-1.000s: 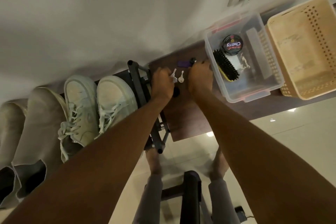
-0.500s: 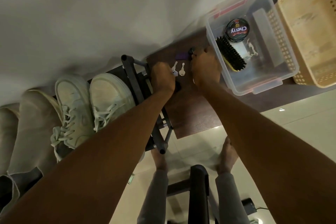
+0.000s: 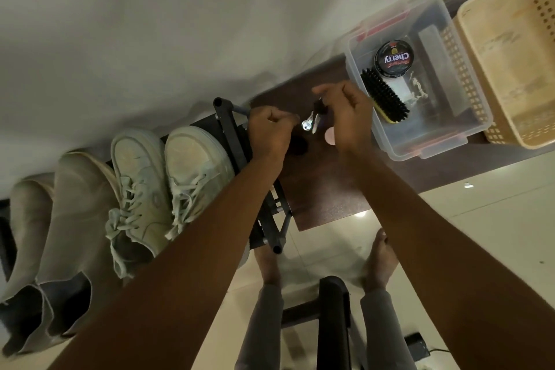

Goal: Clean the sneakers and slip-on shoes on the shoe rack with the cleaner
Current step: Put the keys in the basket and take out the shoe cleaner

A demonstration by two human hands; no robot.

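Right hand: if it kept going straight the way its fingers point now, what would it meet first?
Probably the wall. The right hand hovers over the dark tabletop, fingers aimed up-left past the keys; depth is unclear.

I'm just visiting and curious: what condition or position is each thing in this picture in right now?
Sneakers: laced, dusty-looking, side by side on the rack.
Slip-on shoes: lying beside the sneakers.
Clear plastic box: lid off.
Polish tin: closed, inside the box.
Brush: bristles sideways, inside the box.
Woven basket: open-topped.
Left hand: fist curled; what it holds is hidden.
Right hand: fingers bent above the keys.
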